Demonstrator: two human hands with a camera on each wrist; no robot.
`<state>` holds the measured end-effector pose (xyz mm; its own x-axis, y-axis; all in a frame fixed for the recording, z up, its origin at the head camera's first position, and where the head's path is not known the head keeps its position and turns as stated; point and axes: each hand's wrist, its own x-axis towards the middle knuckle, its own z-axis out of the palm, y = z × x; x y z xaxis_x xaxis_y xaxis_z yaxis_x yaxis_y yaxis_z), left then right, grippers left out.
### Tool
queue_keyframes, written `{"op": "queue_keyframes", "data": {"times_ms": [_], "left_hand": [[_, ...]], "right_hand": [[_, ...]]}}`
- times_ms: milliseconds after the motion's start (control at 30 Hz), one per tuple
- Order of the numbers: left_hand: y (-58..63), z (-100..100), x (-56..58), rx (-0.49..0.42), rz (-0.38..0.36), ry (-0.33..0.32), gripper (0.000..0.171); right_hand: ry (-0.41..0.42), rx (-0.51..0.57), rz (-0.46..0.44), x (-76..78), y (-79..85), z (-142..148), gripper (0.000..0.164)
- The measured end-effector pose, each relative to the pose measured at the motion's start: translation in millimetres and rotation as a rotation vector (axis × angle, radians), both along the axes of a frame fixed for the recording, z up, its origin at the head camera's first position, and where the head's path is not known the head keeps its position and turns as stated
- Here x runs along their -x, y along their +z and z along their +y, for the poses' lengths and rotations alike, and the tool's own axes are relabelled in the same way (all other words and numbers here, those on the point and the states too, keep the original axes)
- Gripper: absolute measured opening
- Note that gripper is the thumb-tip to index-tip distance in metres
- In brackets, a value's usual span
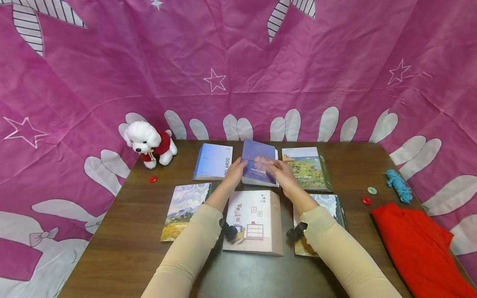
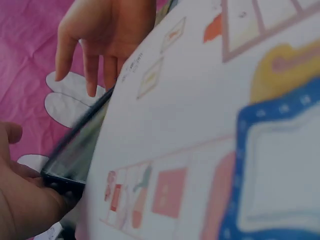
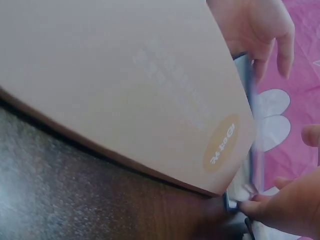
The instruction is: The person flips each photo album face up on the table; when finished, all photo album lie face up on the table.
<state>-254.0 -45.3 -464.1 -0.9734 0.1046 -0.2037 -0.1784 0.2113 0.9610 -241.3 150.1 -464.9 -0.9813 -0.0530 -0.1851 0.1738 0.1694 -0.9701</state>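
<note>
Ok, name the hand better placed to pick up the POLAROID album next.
Probably the left hand: it is right beside the POLAROID album, while the right hand is farther off, across the purple album.

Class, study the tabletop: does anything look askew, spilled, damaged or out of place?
Nothing looks spilled or damaged. Slightly odd: one red button lies alone by the plush dog, across the table from another red button and a green button.

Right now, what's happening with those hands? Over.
Left hand at left edge of purple album, right hand at its right. Album between POLAROID album and seaside-cover album. Nothing seen blocking.
</note>
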Motion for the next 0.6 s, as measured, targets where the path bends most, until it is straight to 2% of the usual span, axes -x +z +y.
{"op": "queue_keyframes", "data": {"times_ms": [133, 300, 500, 600], "left_hand": [[-3.2, 0, 0.7, 0.024, -0.024, -0.009, 0.075], [-4.8, 1, 1.1, 0.05, 0.013, -0.017, 0.077], [2.8, -4, 3.2, 0.109, 0.147, 0.016, 0.073], [8.0, -6, 3.0, 0.078, 0.19, 0.017, 0.07]], "right_hand": [[0.025, -0.049, 0.001, -2.7, 0.4, 1, 0.06], [0.019, -0.017, 0.006, -5.8, -0.9, -2, 0.06], [-0.021, -0.003, -0.005, -8.7, 3.5, 0, 0.063], [-0.044, 0.012, 0.004, -9.9, 7.2, 5, 0.063]]}}
